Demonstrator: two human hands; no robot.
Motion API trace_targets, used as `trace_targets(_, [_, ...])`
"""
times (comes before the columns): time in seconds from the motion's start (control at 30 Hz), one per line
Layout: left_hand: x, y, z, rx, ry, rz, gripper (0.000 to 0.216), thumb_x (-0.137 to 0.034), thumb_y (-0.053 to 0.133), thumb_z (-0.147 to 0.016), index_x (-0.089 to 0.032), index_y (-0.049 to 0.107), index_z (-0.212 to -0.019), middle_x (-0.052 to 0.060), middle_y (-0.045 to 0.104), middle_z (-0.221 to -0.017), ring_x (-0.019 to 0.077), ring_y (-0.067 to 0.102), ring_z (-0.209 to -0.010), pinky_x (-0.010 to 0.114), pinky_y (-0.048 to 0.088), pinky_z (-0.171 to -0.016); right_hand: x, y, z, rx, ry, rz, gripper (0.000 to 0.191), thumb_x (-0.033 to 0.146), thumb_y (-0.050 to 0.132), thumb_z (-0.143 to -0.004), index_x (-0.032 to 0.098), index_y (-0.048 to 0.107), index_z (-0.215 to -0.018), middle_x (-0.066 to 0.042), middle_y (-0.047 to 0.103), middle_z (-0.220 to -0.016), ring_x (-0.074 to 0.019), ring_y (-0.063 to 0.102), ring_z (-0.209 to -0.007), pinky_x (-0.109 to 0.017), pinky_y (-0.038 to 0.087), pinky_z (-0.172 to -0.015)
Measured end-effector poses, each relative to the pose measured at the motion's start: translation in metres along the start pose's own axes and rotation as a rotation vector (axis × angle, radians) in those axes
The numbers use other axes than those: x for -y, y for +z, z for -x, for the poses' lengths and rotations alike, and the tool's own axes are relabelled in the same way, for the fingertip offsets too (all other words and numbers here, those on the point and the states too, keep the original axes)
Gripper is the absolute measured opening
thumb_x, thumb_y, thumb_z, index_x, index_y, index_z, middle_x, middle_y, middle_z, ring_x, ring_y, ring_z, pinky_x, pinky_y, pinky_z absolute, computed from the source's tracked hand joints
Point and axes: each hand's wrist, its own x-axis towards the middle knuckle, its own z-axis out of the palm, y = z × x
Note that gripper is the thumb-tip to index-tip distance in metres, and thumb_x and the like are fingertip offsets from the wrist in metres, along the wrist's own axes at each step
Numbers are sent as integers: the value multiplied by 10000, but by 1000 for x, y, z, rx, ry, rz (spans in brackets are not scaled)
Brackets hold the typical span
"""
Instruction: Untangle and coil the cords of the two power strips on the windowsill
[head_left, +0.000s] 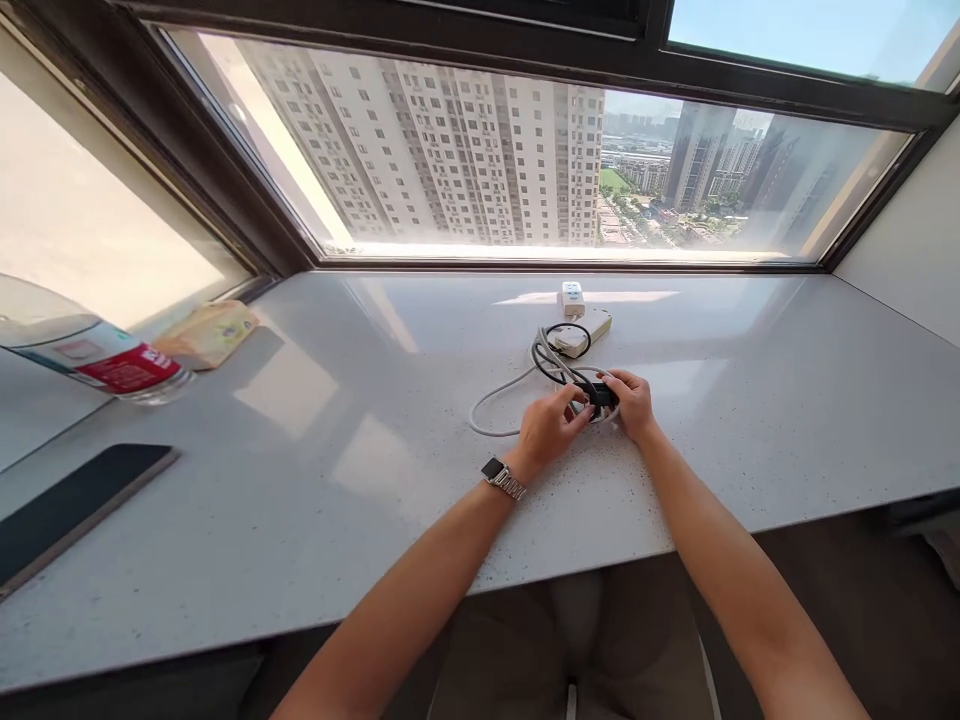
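Nearest, both bare forearms run up from the bottom edge and converge over the speckled white sill (315,500). The left wrist carries a watch on a metal band (501,476).

Left hand (550,428): palm down, fingers curled forward, thumb and forefinger pinching toward a small black strap (598,393) at the cable bundle. Right hand (631,401): knuckles up, fingers bent, also closed on that black piece from the other side. The two hands meet there, fingertips almost touching.

Step in hand, as I judge it: working the black strap at the coiled grey cable (559,365), fastening or undoing, cannot tell which. Either way the next move calls for a fine two-finger grip on the strap end while the other hand steadies the coil against the sill.

The coil lies on the sill just beyond the fingers; one loose loop (487,405) trails out to the left. Just behind the coil sits a white power strip (581,333), with a small white plug block (572,298) at its far end.

Well apart to the left: a dark flat phone or tablet (71,505) near the edge, a clear plastic bottle with a red label (97,355) lying on its side, and a yellowish packet (208,333) beside it.

Farthest, the window frame (525,262) and tall apartment blocks (450,140) outside.
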Motion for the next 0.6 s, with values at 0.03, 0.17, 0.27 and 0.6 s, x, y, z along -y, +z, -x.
trace_targets(0.03, [0,0,0,1,-2,0,189,-371,554,-813,-186,592,-794,0,645,-658,113,553,-526,208,349,-515,0,0,-1,6,3,7,240,375,639,-644,161,723,-710,-29,673,-688,-169,582,-647,-257,449,-559])
trace_targets(0.17, [-1,1,-1,33,11,9,277,-385,570,-815,-169,587,-643,15,621,-628,116,530,-549,219,335,-535,2,-2,-2,22,-1,32,223,362,654,-632,166,727,-709,-26,684,-703,-171,587,-674,-265,456,-609])
trace_targets(0.27, [-2,1,0,64,9,15,279,-371,574,-820,-165,603,-635,14,607,-614,116,517,-558,222,318,-538,3,-2,-1,33,-9,57,212,359,647,-642,173,724,-707,-26,688,-717,-173,588,-688,-271,456,-632])
trace_targets(0.6, [-1,0,6,116,-1,-19,257,-348,556,-843,-170,657,-688,17,626,-659,114,519,-568,230,316,-547,-1,-4,1,134,-4,84,185,338,636,-678,182,721,-730,-20,685,-722,-168,588,-679,-270,458,-648])
